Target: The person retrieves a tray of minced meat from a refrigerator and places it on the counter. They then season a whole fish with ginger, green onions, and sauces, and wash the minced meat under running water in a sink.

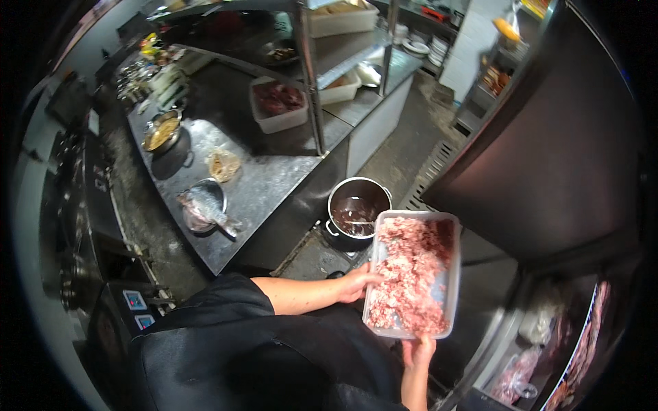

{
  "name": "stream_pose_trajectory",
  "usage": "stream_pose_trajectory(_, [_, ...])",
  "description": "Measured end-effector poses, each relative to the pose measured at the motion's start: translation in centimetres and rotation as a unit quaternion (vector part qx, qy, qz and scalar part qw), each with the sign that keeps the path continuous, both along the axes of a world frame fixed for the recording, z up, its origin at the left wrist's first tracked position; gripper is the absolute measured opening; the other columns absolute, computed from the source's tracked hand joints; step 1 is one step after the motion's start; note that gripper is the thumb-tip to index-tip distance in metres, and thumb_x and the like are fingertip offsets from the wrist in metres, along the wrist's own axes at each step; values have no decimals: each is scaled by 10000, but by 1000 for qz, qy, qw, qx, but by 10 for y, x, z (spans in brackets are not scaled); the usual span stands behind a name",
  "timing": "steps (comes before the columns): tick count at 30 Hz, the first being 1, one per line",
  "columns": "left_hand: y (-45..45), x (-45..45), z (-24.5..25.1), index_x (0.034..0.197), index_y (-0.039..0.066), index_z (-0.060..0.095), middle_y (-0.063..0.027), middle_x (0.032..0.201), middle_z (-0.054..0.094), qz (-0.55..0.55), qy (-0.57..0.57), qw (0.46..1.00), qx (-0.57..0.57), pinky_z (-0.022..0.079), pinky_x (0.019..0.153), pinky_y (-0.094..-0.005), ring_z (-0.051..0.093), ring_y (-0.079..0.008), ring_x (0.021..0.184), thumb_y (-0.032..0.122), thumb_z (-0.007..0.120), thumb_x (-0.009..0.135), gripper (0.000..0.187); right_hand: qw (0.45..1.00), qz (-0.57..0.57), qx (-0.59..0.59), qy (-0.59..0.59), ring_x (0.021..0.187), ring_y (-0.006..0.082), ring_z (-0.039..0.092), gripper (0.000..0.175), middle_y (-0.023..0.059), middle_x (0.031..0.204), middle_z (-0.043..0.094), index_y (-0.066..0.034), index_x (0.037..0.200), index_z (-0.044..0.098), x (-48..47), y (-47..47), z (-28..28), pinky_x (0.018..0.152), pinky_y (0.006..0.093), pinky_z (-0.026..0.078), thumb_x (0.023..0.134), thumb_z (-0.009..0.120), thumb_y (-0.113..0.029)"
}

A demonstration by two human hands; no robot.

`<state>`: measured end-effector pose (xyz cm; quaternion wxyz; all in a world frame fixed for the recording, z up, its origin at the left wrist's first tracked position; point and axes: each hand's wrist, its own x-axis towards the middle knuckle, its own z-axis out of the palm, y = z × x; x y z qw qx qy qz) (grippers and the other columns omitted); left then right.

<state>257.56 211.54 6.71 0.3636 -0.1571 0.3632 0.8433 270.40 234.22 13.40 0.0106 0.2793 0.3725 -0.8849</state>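
A translucent plastic tub (pixel 456 267) of raw minced meat (pixel 411 272) is held up in front of me. My left hand (pixel 357 283) grips its left long side, the thumb over the rim. At the near short end, my right hand (pixel 418 349) supports the tub, with the fingers partly hidden beneath it. Just past the tub's upper left corner, a large two-handled pot (pixel 360 189) of dark liquid stands low by the counter, partly covered by the tub.
To the right an open refrigerator door (pixel 545 154) stands above shelves with bagged meat (pixel 518 372). On the steel counter (pixel 267 190) at left are a fish (pixel 205 205) on a bowl, a pan (pixel 162 132) and a tub of dark red meat (pixel 280 115). A slotted floor drain (pixel 437 159) lies beyond.
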Motion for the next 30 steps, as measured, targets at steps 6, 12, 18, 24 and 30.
stream_pose_trajectory(6, [-48,65,26,1360,41,438,-148,1240,610,218,0,976,21,508,1001,-474,610,-299,1152,-80,503,778,598,985,171,-6,31,913,168,601,365,-2,953,568,-114,1153,532,-43,-20,5,828,430,556,798,589,-49])
stream_pose_trajectory(12, [-134,59,28,1256,-17,517,-173,1095,642,393,47,918,5,549,922,-497,648,-333,1030,-56,446,664,598,947,317,-34,-42,976,271,656,381,77,1119,636,-79,1247,511,-87,-98,-12,832,462,584,904,649,-174])
stream_pose_trajectory(18, [-218,-11,1,1190,-43,532,-205,1067,635,525,34,850,26,561,879,-534,649,-371,987,-91,455,614,583,951,305,17,-44,1216,302,542,562,112,1393,477,-56,1406,418,-98,-61,-17,968,520,492,905,661,-124])
stream_pose_trajectory(24, [-318,-103,-33,1358,31,447,-147,1158,582,523,224,822,-21,533,892,-440,592,-265,1052,111,611,853,537,978,129,55,-154,1171,322,576,432,131,1237,593,-31,1318,514,-46,-11,-51,960,510,519,915,644,-115])
stream_pose_trajectory(30, [-404,-228,-61,1366,49,440,-117,1093,592,434,151,854,-245,515,806,-377,588,-222,971,135,603,877,522,968,-5,89,-236,1019,254,614,462,98,1115,593,-33,1286,489,24,-4,-106,870,449,551,882,690,-132])
